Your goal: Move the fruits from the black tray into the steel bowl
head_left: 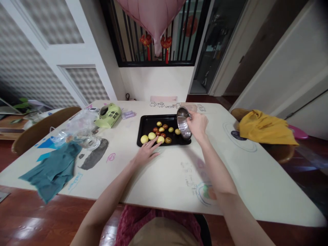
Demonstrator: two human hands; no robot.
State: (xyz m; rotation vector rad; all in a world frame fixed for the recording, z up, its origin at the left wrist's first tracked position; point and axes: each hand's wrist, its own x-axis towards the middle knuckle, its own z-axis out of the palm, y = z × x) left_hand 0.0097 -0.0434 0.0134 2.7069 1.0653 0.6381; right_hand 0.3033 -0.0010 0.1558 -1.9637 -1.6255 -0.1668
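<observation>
A black baking tray [148, 119] lies on the table, holding several round fruits in yellow, green and reddish brown. The larger yellow fruits [144, 139] are at its front left; small dark red ones [165, 126] sit mid-tray. My right hand [198, 124] grips a shiny metal bowl [182, 119] by its rim and holds it tipped on its side over the tray's right end. The bowl's inside is partly in view. With fingers spread, my left hand [146, 152] reaches over the tray's front edge, fingertips at a yellow fruit [160, 139].
On the left are a green package [109, 115], clear plastic and glassware [88, 138], and a teal cloth [55, 171]. A yellow cloth [265, 126] drapes over the right chair. A pink balloon [153, 17] hangs ahead. Drawings mark the white tabletop [164, 184].
</observation>
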